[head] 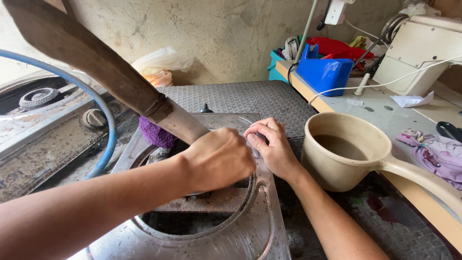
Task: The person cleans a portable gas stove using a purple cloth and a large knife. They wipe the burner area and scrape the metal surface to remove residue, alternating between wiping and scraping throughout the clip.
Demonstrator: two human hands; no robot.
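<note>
My left hand (219, 159) is closed around the metal blade of a large knife (180, 120). Its long brown wooden handle (82, 53) slants up to the top left. The blade's tip is hidden under my hand. My right hand (272, 144) rests beside it with fingers curled tightly together, fingertips pressed down by my left knuckles. What they pinch is hidden. Both hands are over the round opening of a grey metal stove top plate (260, 226). A purple scrub cloth (155, 134) lies on the plate under the knife.
A beige dipper (346, 154) with murky water stands right of the plate. A blue hose (109, 123) curves past another stove (43, 120) on the left. At the back right stand a blue plastic box (323, 72) and a white sewing machine (418, 53), with purple fabric (435, 151) nearby.
</note>
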